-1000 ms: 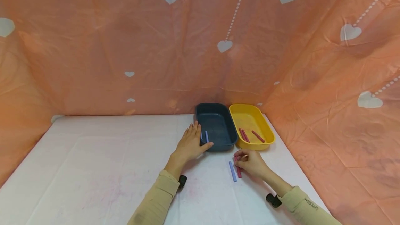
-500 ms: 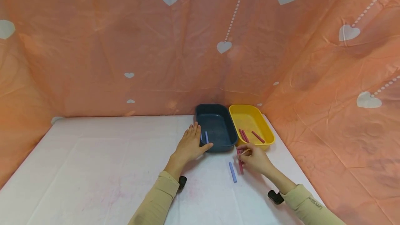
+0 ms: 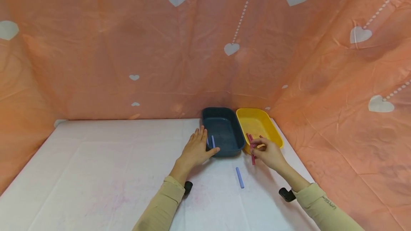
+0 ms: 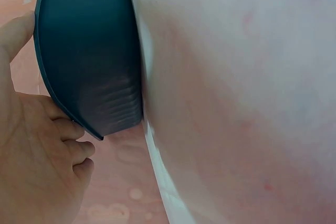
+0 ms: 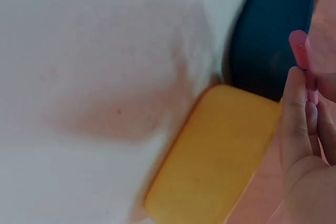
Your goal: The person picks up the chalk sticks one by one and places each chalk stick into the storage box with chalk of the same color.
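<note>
My left hand [image 3: 194, 149] rests on the near-left rim of the dark blue tray [image 3: 226, 129], fingers extended along its side and thumb at the front edge. Beside that hand, inside the tray, lie blue chalk sticks [image 3: 213, 142], partly hidden by it. Between thumb and fingers, my right hand [image 3: 271, 155] pinches a dark pink chalk stick [image 3: 253, 158] just over the near rim of the yellow tray [image 3: 277, 135]. In the right wrist view this pink chalk [image 5: 300, 48] points up from the fingertips. Other pink chalk sticks lie in the yellow tray, partly covered by the right hand.
A single blue chalk stick [image 3: 239, 178] lies on the white tablecloth [image 3: 128, 167], in front of the trays. Both trays stand side by side at the back right, close to the orange curtain [image 3: 154, 52] with white hearts. Pink smudges mark the cloth.
The right hand has lifted the pink chalk from beside the blue one and carried it forward and right to the yellow tray's near rim. My left hand stays on the blue tray.
</note>
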Demonstrator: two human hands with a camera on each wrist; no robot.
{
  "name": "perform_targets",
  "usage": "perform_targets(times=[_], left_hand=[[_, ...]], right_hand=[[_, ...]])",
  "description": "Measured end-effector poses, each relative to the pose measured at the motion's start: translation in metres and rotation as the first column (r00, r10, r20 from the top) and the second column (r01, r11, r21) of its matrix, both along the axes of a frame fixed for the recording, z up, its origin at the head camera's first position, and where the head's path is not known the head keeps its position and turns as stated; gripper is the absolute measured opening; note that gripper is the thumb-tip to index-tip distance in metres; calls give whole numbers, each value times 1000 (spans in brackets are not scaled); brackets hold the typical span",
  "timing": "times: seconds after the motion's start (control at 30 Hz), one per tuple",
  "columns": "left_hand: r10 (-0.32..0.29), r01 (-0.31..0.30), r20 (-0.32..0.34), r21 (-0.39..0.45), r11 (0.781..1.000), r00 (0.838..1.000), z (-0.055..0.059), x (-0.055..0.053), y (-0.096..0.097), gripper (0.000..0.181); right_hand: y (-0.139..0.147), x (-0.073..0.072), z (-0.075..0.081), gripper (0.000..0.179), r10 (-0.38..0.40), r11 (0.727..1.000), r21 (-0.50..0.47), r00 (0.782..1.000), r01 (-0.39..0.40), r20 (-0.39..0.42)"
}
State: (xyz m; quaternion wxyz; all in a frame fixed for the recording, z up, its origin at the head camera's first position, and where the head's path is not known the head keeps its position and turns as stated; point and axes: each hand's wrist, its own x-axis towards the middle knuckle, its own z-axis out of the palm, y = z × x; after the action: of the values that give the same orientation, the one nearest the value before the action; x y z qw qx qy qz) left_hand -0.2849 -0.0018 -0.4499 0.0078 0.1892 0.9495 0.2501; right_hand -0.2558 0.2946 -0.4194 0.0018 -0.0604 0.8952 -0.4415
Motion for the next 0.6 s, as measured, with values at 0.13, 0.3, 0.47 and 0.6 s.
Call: perform_targets(times=[0.13, 0.3, 0.47, 0.6], left_hand=[[2, -2, -1, 3, 1000, 1000, -1, -1, 0, 99], [0, 0, -3, 6, 1000, 1000, -2, -2, -1, 99], [3, -3, -8, 10, 1000, 1000, -2, -2, -1, 99], [4, -4, -3, 7, 1000, 1000, -1, -2, -1, 99]], right_hand=[[4, -6, 7, 34, -15, 1000, 6, 1000, 15, 6], [11, -18, 10, 34, -32, 999, -24, 999, 31, -41], [19, -30, 15, 31, -31, 1000, -6, 993, 30, -115], [25, -38, 22, 33, -3, 1000, 8, 993, 4, -116]])
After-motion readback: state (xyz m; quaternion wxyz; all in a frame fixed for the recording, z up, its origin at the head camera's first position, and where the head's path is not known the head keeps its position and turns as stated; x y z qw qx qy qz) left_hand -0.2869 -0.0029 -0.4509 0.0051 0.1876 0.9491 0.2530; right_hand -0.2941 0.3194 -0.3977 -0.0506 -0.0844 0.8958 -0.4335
